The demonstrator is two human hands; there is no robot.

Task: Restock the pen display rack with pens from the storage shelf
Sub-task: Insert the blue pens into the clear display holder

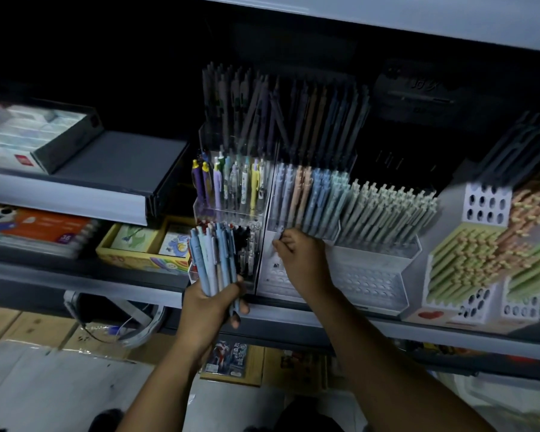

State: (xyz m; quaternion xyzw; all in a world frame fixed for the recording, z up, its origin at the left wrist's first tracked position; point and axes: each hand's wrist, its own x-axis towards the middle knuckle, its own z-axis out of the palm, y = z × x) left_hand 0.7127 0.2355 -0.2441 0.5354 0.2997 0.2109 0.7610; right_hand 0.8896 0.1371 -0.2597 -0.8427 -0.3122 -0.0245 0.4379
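Left hand (211, 302): fingers are curling round a bundle of pens (214, 260), holding it upright just before the shelf (272, 313) edge.
Right hand (296, 255): fingertips are pinching a single pen (279, 234) at the foot of the pastel row.
Display rack (356, 275): is standing on the shelf, its tiers carrying rows of pens.

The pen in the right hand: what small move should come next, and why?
Probably slide it down into a free hole. The right hand pinches one pale pen at the foot of the lilac row, just above the perforated tier, where holes stand empty, and the left hand grips a bundle of pens.
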